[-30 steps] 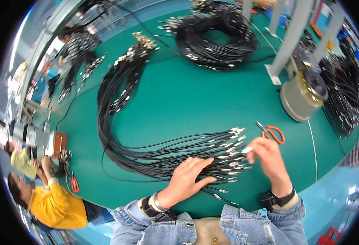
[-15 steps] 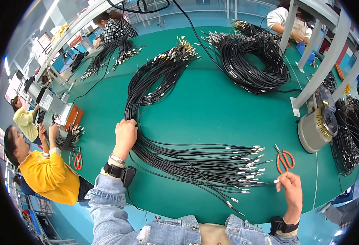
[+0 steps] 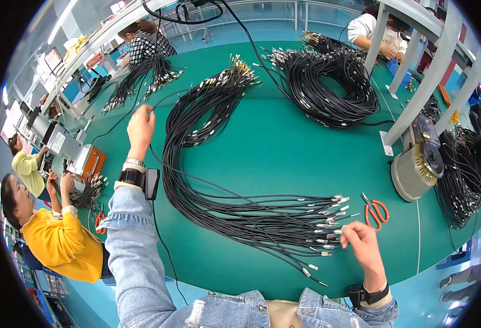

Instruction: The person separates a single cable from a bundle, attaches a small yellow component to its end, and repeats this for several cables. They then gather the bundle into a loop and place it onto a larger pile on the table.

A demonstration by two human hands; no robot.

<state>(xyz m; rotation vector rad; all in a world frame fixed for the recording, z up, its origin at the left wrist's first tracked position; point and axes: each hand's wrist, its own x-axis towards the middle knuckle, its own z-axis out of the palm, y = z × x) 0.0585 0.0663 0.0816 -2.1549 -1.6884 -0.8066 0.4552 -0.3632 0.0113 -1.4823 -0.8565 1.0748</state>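
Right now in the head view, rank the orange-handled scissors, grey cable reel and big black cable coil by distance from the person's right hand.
From the right hand:
1. Orange-handled scissors, just above it.
2. Grey cable reel, farther up-right.
3. Big black cable coil, far across the green table.

head cam | worn, looks steeply down, fisheye | close over green table (image 3: 284, 158) | single view

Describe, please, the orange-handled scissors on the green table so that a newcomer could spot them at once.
Start at the green table and find the grey spool-like machine near its right edge. Just below and left of it lie the scissors, beside the metal tips of the black cable bundle and just above the right hand. Their bright orange handles stand out from the black cables around them.
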